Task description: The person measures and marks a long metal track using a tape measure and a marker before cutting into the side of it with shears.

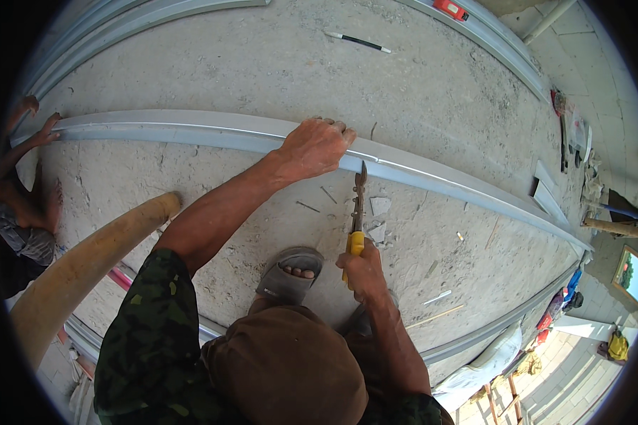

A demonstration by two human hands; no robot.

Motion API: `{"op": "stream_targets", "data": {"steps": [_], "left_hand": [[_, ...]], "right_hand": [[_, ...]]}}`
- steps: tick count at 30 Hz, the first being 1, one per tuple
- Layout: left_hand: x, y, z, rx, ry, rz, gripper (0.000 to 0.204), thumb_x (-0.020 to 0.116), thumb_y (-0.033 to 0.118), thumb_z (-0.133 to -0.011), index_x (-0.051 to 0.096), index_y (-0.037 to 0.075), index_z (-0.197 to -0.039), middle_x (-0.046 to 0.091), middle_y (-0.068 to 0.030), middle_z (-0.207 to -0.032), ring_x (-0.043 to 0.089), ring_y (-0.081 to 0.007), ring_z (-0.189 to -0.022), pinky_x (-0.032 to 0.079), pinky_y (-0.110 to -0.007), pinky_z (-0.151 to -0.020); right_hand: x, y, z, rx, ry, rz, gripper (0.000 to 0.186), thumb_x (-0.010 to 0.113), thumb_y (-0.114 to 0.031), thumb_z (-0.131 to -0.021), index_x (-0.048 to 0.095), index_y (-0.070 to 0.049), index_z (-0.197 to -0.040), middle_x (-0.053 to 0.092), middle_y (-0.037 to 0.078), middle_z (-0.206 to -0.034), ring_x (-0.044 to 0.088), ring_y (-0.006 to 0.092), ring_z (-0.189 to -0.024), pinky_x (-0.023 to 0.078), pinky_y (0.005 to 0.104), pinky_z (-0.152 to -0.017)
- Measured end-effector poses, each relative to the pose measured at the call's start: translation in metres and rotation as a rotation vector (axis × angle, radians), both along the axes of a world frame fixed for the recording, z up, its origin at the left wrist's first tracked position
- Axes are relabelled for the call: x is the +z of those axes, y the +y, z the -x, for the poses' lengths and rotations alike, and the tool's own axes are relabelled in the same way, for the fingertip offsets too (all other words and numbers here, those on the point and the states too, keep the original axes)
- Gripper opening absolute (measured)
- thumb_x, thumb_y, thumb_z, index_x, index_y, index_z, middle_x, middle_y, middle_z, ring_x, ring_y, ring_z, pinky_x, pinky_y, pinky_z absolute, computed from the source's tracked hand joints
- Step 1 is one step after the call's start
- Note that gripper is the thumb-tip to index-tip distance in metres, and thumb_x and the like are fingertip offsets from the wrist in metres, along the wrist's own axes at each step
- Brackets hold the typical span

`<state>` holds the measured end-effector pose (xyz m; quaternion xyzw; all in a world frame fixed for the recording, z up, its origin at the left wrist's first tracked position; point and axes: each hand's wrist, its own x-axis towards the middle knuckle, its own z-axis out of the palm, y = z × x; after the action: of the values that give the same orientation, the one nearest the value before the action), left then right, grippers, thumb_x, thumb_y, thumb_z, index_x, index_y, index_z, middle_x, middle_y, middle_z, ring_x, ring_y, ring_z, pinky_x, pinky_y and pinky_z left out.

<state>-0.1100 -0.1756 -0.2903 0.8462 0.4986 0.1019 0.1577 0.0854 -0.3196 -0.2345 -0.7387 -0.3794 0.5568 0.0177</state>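
Observation:
A long, shiny metal channel (pixel 461 185) stretches across the view from the far left to the right. My left hand (pixel 313 147) is closed over it near the middle, fingers curled across the far edge. Tin snips (pixel 359 202) with yellow handles are gripped in my right hand (pixel 366 270), just below the channel. Their jaws point away from me, and the tip meets the channel's near side, right of my left hand. Whether the blades have bitten into the metal, I cannot tell. A co-worker's hand (pixel 47 132) rests on the channel's left end.
A thick tan pole (pixel 96 265) slants up at the left. More metal channels (pixel 493 49) lie at the far side, one carrying a red tape measure (pixel 450 9). A black-and-white marker (pixel 358 42) and broken grey chips (pixel 380 206) lie on the concrete floor. My sandalled foot (pixel 290 273) is near the snips.

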Motion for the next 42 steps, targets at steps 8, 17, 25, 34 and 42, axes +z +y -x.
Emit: {"op": "stream_targets", "data": {"steps": [8, 17, 25, 34, 42], "left_hand": [[0.000, 0.007, -0.004, -0.005, -0.003, 0.064, 0.034, 0.070, 0.006, -0.073, 0.063, 0.000, -0.106, 0.068, -0.0164, -0.093, 0.068, -0.0300, -0.085, 0.054, -0.040, -0.075], [0.000, 0.016, 0.009, 0.033, -0.016, 0.076, 0.032, 0.067, 0.006, -0.075, 0.064, -0.001, -0.106, 0.068, -0.0172, -0.090, 0.068, -0.0310, -0.083, 0.055, -0.040, -0.072], [0.000, 0.017, 0.000, 0.001, -0.036, 0.034, 0.027, 0.064, 0.003, -0.074, 0.065, -0.001, -0.101, 0.067, -0.0170, -0.083, 0.069, -0.0310, -0.075, 0.056, -0.040, -0.066], [-0.001, 0.018, 0.003, -0.001, -0.068, 0.063, 0.028, 0.063, 0.002, -0.074, 0.067, -0.001, -0.102, 0.068, -0.0182, -0.085, 0.069, -0.0302, -0.075, 0.056, -0.040, -0.066], [-0.002, 0.016, 0.000, -0.009, 0.002, 0.108, 0.031, 0.063, 0.003, -0.074, 0.066, -0.001, -0.105, 0.068, -0.0184, -0.085, 0.069, -0.0306, -0.076, 0.056, -0.040, -0.069]], "right_hand": [[-0.012, -0.010, 0.006, -0.206, 0.029, 0.022, 0.031, 0.068, -0.015, -0.072, 0.052, 0.005, -0.090, 0.052, 0.007, -0.066, 0.049, 0.0177, -0.050, 0.039, 0.0327, -0.045], [-0.030, -0.007, 0.008, 0.042, -0.058, 0.023, 0.038, 0.064, -0.017, -0.073, 0.051, 0.008, -0.099, 0.062, 0.028, -0.084, 0.063, 0.0402, -0.077, 0.048, 0.0440, -0.071], [-0.061, -0.028, 0.000, -0.040, -0.036, -0.218, 0.024, 0.061, -0.012, -0.073, 0.050, 0.004, -0.088, 0.057, 0.016, -0.074, 0.055, 0.0294, -0.065, 0.044, 0.0403, -0.060], [0.020, 0.015, 0.003, -0.115, 0.171, 0.097, 0.023, 0.060, -0.010, -0.070, 0.055, 0.003, -0.089, 0.056, 0.009, -0.074, 0.053, 0.0188, -0.064, 0.043, 0.0332, -0.057], [0.031, 0.035, 0.011, -0.044, 0.078, 0.170, 0.028, 0.060, -0.014, -0.071, 0.055, 0.002, -0.093, 0.053, 0.008, -0.073, 0.050, 0.0178, -0.059, 0.040, 0.0328, -0.048]]}}
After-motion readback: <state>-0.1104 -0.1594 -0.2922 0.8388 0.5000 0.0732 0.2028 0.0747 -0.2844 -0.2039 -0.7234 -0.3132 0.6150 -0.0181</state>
